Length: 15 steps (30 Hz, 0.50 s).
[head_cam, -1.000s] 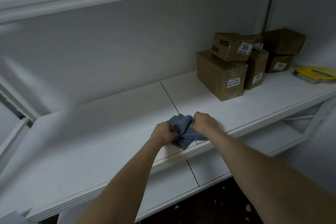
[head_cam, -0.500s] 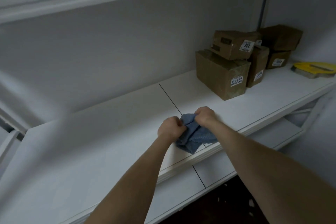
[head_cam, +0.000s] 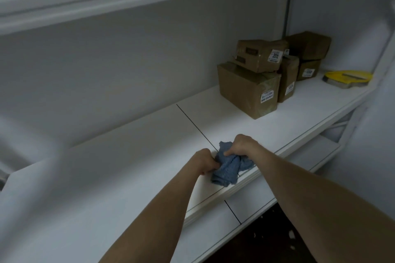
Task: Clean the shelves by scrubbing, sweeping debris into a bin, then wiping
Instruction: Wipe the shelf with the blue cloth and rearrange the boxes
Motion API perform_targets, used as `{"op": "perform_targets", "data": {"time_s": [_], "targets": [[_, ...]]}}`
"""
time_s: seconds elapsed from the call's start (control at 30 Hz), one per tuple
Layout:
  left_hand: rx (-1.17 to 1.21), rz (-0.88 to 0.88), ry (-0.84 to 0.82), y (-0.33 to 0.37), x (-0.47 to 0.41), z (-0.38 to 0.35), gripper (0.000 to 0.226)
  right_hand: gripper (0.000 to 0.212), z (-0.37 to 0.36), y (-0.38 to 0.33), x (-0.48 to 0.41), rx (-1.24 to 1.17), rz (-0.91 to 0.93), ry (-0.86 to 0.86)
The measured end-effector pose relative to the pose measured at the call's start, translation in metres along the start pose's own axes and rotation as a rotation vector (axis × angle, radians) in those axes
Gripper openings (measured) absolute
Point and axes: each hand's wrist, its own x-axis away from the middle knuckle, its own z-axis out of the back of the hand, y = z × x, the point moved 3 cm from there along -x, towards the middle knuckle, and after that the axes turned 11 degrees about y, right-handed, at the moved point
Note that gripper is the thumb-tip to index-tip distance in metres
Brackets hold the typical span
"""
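Observation:
A crumpled blue cloth [head_cam: 226, 168] is bunched between both hands near the front edge of the white shelf [head_cam: 132, 147]. My left hand [head_cam: 203, 161] grips its left side. My right hand [head_cam: 243, 145] clutches its top right part. The cloth's lower end hangs down to the shelf surface by the seam between two shelf boards.
Several brown cardboard boxes [head_cam: 250, 87] with white labels are stacked at the back right of the shelf. A yellow scrub brush [head_cam: 346, 78] lies at the far right end. A lower shelf [head_cam: 213, 230] juts out below, above a dark floor with white specks.
Both hands have kept hold of the cloth and reworked it, so it now hangs lower and more bunched. The view has shifted slightly.

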Motion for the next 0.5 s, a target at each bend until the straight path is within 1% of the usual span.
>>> {"op": "perform_targets", "data": {"time_s": [0.07, 0.1, 0.17, 0.2, 0.23, 0.27, 0.33, 0.43, 0.5], "targets": [[0.009, 0.017, -0.007, -0.007, -0.002, 0.002, 0.020, 0.043, -0.009, -0.007, 0.000, -0.037, -0.011, 0.014], [-0.011, 0.004, 0.045, -0.012, -0.005, 0.008, 0.022, 0.036, -0.012, -0.011, -0.001, -0.103, -0.019, 0.027], [-0.004, 0.004, 0.256, -0.026, -0.012, 0.032, 0.027, 0.030, -0.018, -0.026, -0.001, -0.326, -0.030, 0.070], [0.047, 0.015, 0.340, -0.033, -0.015, 0.046, 0.027, 0.027, -0.019, -0.035, 0.000, -0.420, -0.015, 0.113], [0.097, 0.022, 0.402, -0.039, -0.015, 0.060, 0.025, 0.025, -0.019, -0.045, 0.000, -0.463, 0.022, 0.165], [0.135, 0.026, 0.448, -0.044, -0.015, 0.072, 0.024, 0.021, -0.021, -0.054, -0.001, -0.465, 0.067, 0.201], [0.157, 0.038, 0.486, -0.051, -0.016, 0.087, 0.026, 0.014, -0.025, -0.071, 0.000, -0.408, 0.108, 0.195], [0.056, 0.078, 0.444, -0.064, -0.014, 0.085, 0.026, 0.022, -0.036, -0.077, -0.005, -0.329, 0.010, 0.096], [0.049, 0.073, 0.444, -0.070, -0.015, 0.078, 0.027, 0.026, -0.037, -0.075, -0.005, -0.286, -0.041, 0.077]]}}
